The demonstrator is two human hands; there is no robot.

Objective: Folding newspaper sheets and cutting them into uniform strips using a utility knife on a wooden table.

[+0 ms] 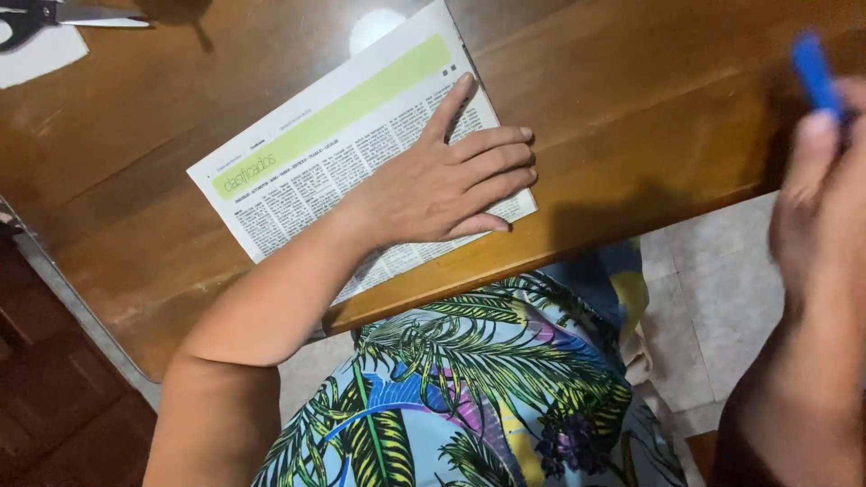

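Your right hand (pixel 825 212), at three o'clock, grips a blue pen-like stick (pixel 817 74); your left hand (pixel 446 185) lies flat, holding nothing, on the folded green-banded newspaper (pixel 316 149) on the brown wooden table (pixel 649 99), paper still unmarked.

— What is the person wearing?
— A garment (pixel 469 397) printed with palm leaves in green, yellow and black on pale blue, with touches of purple.
— Any sleeves?
— None show. Both forearms are bare, and the left hand (pixel 442 185) and right hand (pixel 825 216) carry no rings.
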